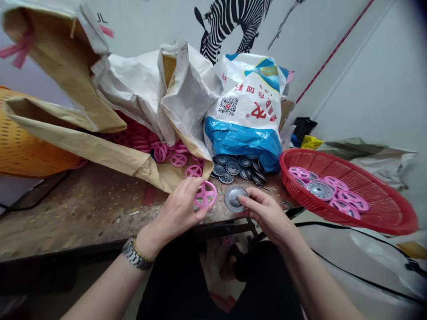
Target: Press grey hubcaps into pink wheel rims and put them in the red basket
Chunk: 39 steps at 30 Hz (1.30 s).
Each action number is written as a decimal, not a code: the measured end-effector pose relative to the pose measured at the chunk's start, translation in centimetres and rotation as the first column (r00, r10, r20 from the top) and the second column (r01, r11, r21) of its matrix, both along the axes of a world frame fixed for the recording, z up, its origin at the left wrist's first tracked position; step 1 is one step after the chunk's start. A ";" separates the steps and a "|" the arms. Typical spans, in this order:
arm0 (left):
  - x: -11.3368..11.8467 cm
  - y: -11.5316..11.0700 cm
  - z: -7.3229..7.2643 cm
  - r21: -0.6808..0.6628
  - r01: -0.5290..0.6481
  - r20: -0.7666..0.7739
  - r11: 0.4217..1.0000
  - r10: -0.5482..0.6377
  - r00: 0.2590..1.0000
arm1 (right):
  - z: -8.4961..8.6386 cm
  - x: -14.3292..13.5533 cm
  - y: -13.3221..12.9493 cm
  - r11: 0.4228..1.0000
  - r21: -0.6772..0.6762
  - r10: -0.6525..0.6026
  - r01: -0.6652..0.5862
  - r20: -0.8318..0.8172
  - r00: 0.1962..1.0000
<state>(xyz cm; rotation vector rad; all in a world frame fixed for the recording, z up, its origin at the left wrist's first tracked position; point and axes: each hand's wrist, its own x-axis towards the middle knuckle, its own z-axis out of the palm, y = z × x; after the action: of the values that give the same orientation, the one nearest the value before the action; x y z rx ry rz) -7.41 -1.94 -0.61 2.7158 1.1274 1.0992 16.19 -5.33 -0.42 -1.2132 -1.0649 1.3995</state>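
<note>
Closed round the left side of a pink spoked wheel [209, 195] is my left hand [178, 206], the wheel standing just over the table's front edge. My right hand [267, 213] pinches a grey disc [232, 198] by its right side, thumb on its face. Wheel and disc are close together but apart. Beyond them lie several grey discs [232, 168] at the mouth of a white and blue bag [247, 93]. More pink wheels [179, 160] spill from an open paper-lined sack [140, 164].
A red basket [393, 209] on the right holds pink wheels and grey discs. At the far left stands an orange perforated basket [30, 138]. The worn wooden table [83, 213] has a dark front edge. Black cables [353, 229] run below the red basket.
</note>
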 end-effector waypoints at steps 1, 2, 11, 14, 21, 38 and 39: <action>0.3 -0.5 -0.1 -0.009 0.012 0.010 1.000 -0.011 1.000 | 0.1 -0.4 -0.4 1.000 -0.010 0.015 -0.015 -0.008 1.000; 0.7 -1.1 -0.2 -0.017 0.024 0.018 1.000 -0.024 1.000 | 0.1 -0.8 -0.7 0.999 -0.014 0.033 -0.033 -0.009 0.999; 3.5 -4.2 -2.4 -0.194 0.094 0.131 0.976 -0.070 0.989 | -2.1 -2.8 -2.0 0.995 0.084 -0.049 0.052 -0.036 0.998; 3.7 -4.4 -2.8 -0.462 0.130 0.331 0.877 0.035 0.943 | -2.4 -2.8 -2.4 0.989 0.110 -0.090 0.094 -0.045 0.995; 3.9 -5.0 -2.6 -0.784 0.479 0.586 0.395 0.215 0.782 | -2.8 -2.3 -3.0 0.991 0.129 -0.050 0.044 0.046 0.998; 5.0 -5.7 -3.5 -0.610 0.267 0.421 0.746 0.019 0.907 | -3.0 -1.8 -5.0 0.966 0.257 -0.086 0.007 0.297 0.951; 5.1 -5.7 -3.7 -0.622 0.267 0.427 0.736 0.034 0.903 | -3.2 -1.8 -5.0 0.972 0.234 -0.079 0.010 0.289 0.954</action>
<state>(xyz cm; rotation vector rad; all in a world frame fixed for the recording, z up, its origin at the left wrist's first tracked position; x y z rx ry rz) -2.28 -7.69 -4.30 1.8506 0.9964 0.9353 14.42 -10.34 -3.60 -1.2911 -1.3578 1.0437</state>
